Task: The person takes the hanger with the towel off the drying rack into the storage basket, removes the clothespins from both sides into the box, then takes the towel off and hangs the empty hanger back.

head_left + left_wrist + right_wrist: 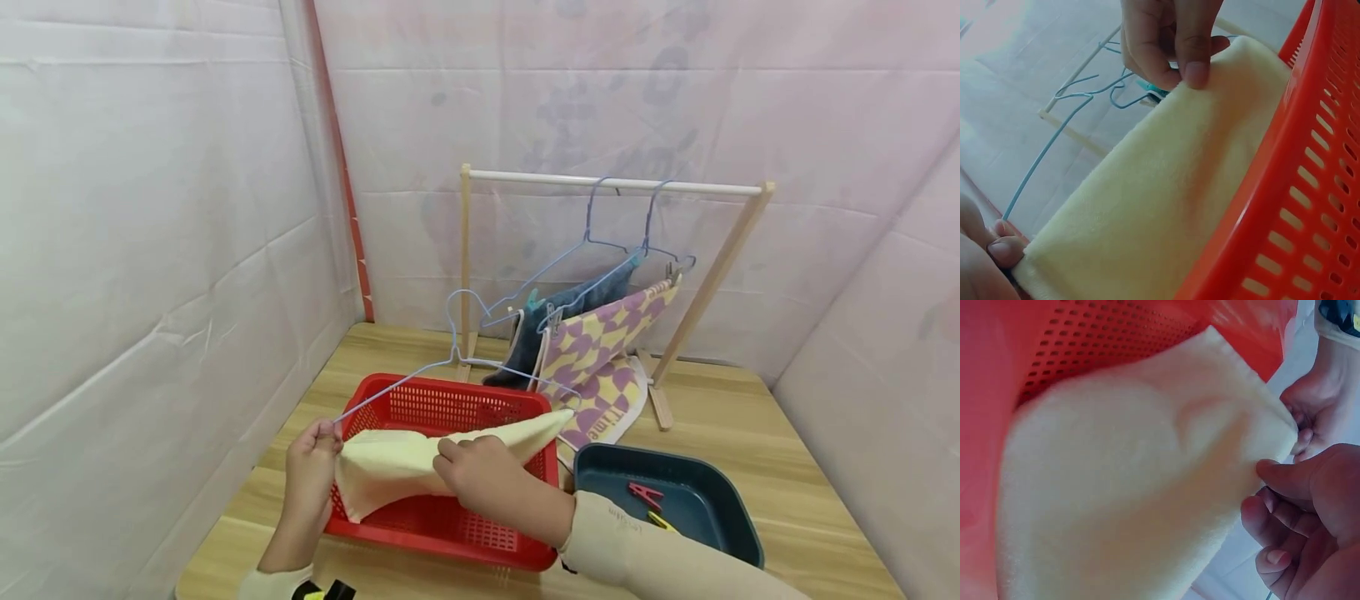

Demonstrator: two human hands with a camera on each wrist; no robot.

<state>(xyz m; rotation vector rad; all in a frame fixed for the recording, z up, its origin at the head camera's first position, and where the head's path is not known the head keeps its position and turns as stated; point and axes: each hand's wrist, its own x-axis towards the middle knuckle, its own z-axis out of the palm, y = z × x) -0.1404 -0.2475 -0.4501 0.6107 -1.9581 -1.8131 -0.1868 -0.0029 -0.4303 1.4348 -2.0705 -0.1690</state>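
Observation:
A pale yellow towel hangs across the red basket, its upper edge stretched along a blue wire hanger. My left hand pinches the towel's left corner together with the hanger's left end. Midway along the upper edge, my right hand grips the towel between thumb and fingers; the right wrist view shows this right hand up close. The towel's far corner reaches up to the right end of the hanger. Part of the towel's middle is hidden behind my right hand in the head view.
Behind the basket stands a wooden rack with a white rod. A dark blue cloth and a purple-and-yellow towel hang from it, clipped to hangers. At the right, a dark tray holds a red clothespin and a yellow clothespin.

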